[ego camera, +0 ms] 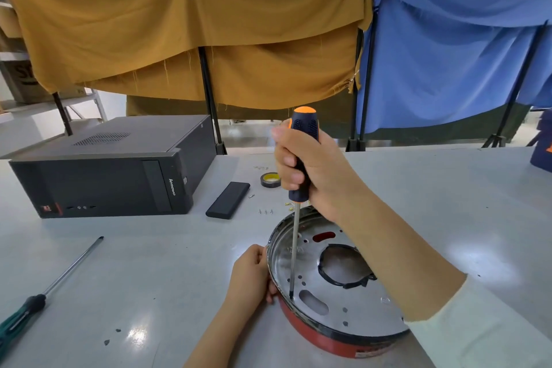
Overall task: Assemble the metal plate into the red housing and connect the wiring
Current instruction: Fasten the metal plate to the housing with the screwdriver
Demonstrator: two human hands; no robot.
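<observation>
One shiny perforated metal plate [337, 302] sits inside the red housing [322, 337].

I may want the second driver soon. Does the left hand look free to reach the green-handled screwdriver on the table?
Probably, once it lets go: the left hand now grips the rim of the red housing. The green-handled screwdriver lies to its left with only bare table between them.
</observation>
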